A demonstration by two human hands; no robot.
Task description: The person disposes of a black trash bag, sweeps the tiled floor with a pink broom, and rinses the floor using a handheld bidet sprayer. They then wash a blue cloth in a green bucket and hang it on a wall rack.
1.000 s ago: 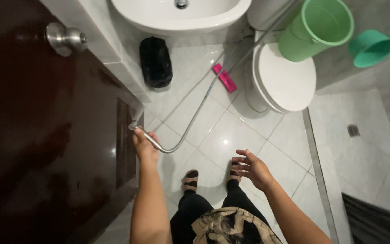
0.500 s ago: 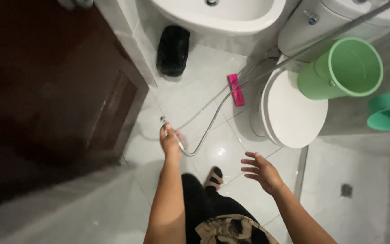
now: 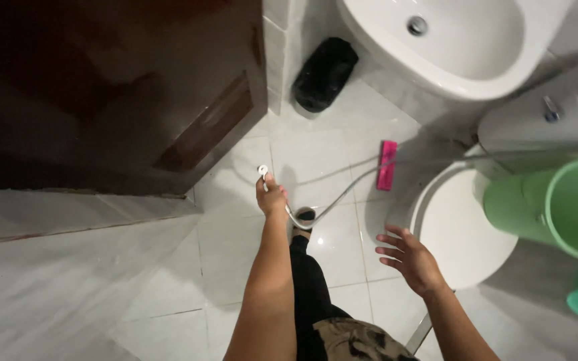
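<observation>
White floor tiles — left hand [image 3: 272, 199] fingers pinching a half-hidden sprayer head [image 3: 263, 171]; right hand [image 3: 411, 259] fingers spread.

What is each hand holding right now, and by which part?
The left hand grips the spray hose by its handle, just behind the small white nozzle head. The right hand is open, holding nothing.

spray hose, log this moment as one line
left hand: holds spray hose | right hand: open, empty, over toilet lid | floor: white tile
</observation>
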